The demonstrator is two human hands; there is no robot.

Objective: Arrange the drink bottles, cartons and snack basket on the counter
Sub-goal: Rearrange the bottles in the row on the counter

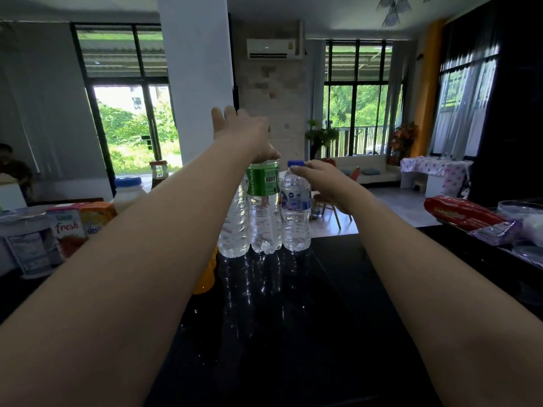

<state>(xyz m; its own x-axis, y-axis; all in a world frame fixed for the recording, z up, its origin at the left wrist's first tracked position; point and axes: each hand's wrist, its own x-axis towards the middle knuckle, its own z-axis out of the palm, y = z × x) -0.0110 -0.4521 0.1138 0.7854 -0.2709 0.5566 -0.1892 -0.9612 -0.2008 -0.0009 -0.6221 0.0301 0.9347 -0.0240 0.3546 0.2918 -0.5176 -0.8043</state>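
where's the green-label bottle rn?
Head view, centre: the green-label bottle stands on the black counter, middle of three clear bottles, with the blue-cap bottle on its right. The left hand is on its top.

The left arm hides most of an orange bottle [205, 277] (possibly juice) and one clear bottle's [233, 227] top.
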